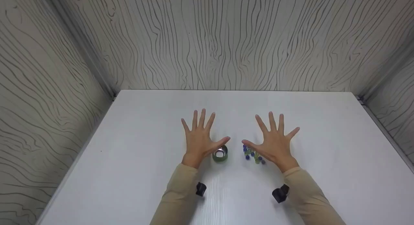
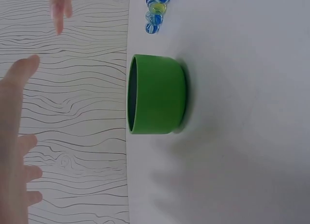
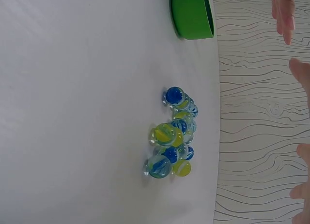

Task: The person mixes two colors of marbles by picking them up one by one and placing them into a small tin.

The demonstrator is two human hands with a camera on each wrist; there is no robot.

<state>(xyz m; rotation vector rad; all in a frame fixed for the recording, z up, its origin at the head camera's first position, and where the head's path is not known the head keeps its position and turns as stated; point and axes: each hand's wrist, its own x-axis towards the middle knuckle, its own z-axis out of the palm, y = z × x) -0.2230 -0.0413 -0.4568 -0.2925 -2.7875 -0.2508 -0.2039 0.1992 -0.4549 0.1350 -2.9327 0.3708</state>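
Both hands are held out above the white table with fingers spread, holding nothing. My left hand [image 1: 198,139] hovers just left of a small green cup [image 1: 220,154], its thumb stretched over the cup's far side in the head view. The cup [image 2: 159,94] stands upright, smooth and plain green outside. My right hand [image 1: 275,143] is over the right side of a loose cluster of glass marbles [image 1: 252,154], and its thumb and palm edge hide part of them. Up close the marbles [image 3: 170,137] are clear glass with blue or yellow swirls.
The white table [image 1: 129,160] reaches back to a wall panel [image 1: 210,40] with a dark wood-grain line pattern. Similar panels stand at left and right. A small black device [image 1: 201,189] sits at the left sleeve, another black device [image 1: 280,194] at the right one.
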